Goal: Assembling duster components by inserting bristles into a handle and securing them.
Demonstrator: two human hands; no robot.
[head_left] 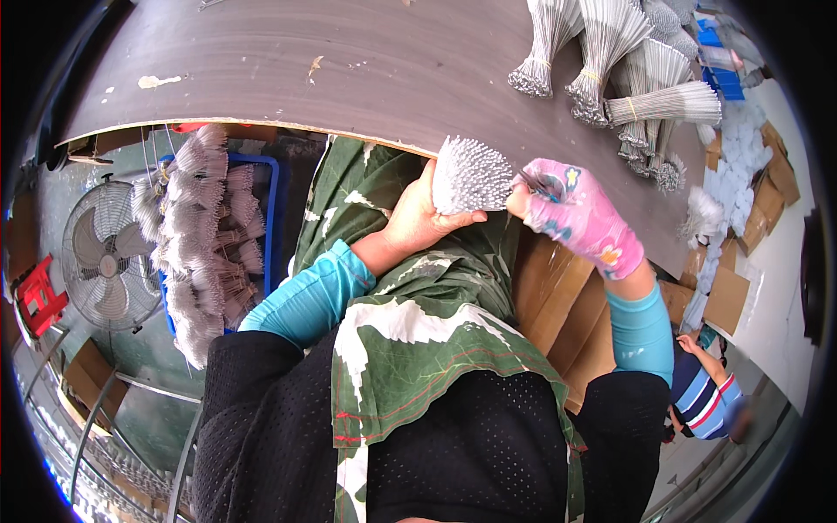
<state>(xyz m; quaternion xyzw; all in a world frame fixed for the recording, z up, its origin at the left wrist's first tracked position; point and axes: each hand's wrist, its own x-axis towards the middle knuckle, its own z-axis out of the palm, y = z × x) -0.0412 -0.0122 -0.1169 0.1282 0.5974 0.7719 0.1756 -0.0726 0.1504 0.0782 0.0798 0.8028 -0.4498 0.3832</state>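
Note:
My bare left hand (417,218) is wrapped round a thick bundle of thin silvery wire rods (473,177). Its packed tips face up, making a dense dotted surface beside the table edge. Close to the right side of that bundle, my right hand (580,213) is closed in a pink flowered glove, its fingertips bare. A small dark, thin object (542,185) shows at its fingers, too little of it visible to name. The two hands are apart, above my lap and a green and white camouflage apron (418,349).
Several tied wire bundles (602,74) lie on the dark table (366,61) at the far right. More bundles (196,253) fill a blue crate (273,218) at left, near a floor fan (106,261) and a red stool (39,298). Cardboard (558,288) stands right of my lap; another person (704,397) sits beyond.

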